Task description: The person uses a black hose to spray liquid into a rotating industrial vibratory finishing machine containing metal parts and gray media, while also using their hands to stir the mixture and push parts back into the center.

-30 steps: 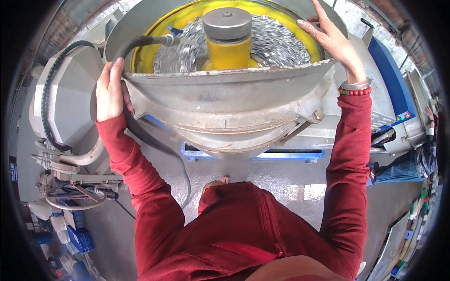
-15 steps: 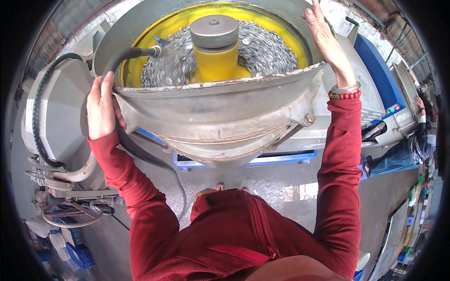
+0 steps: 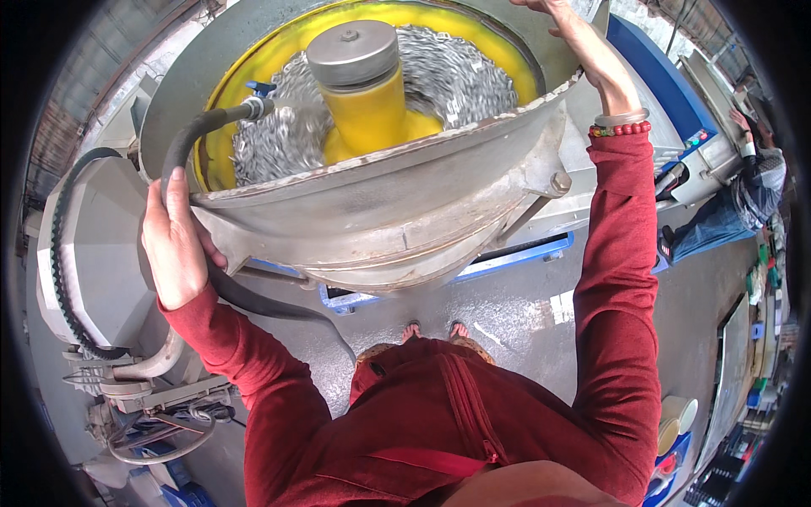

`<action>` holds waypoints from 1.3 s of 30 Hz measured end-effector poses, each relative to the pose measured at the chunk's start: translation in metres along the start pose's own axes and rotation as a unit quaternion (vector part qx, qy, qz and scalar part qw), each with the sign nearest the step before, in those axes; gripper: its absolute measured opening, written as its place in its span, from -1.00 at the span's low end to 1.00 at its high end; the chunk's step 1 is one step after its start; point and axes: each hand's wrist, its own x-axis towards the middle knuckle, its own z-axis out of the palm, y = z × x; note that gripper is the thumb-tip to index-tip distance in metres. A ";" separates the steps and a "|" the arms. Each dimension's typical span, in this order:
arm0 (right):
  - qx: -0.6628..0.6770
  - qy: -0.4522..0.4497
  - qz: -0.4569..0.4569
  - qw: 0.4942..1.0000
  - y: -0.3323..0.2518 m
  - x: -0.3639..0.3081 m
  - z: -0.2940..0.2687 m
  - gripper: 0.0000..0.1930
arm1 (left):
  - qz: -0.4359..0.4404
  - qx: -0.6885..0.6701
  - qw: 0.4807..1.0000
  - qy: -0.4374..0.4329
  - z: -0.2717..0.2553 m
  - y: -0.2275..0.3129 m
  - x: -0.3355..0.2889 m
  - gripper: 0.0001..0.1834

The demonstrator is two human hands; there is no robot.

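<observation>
A large round tub (image 3: 380,215) stands in front of me, with a yellow lining (image 3: 498,59) and a yellow centre post (image 3: 363,114) under a grey metal cap (image 3: 351,51). Many small silvery metal pieces (image 3: 283,139) fill the ring around the post, blurred by motion. At the tub's left rim, my left hand (image 3: 179,249) is closed round a black hose (image 3: 187,139). The hose's metal nozzle with a blue valve lever (image 3: 262,88) points inward over the pieces. My right hand (image 3: 562,21) is raised over the far right rim, fingers stretched out, partly cut off by the upper edge.
A grey machine housing (image 3: 101,245) stands at the left, above pipes and fittings (image 3: 160,406). Right of the tub is a blue-sided machine (image 3: 663,76), with another person (image 3: 718,211) beyond it. Pails (image 3: 676,418) stand at the lower right on the wet floor (image 3: 524,329).
My view has shifted and tilted, so the tub appears slanted. My right hand's fingers, earlier pointing up, now reach leftward at the upper edge. My left hand keeps hold of the hose.
</observation>
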 end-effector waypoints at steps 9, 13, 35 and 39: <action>-0.048 -0.001 0.067 0.997 -0.020 -0.003 0.001 -0.48 | 0.004 0.058 0.996 -0.062 -0.008 0.003 0.002 -0.47; 0.090 -0.023 0.039 0.995 -0.007 -0.001 0.012 -0.48 | -0.011 0.057 0.997 -0.056 -0.012 0.000 0.000 -0.51; 0.058 -0.027 0.017 0.998 -0.011 -0.005 0.002 -0.59 | -0.035 -0.029 0.999 0.002 0.003 0.000 -0.001 -0.59; 0.031 0.011 0.035 0.999 -0.001 -0.003 0.007 -0.46 | -0.039 -0.023 0.999 -0.006 0.003 0.000 -0.002 -0.59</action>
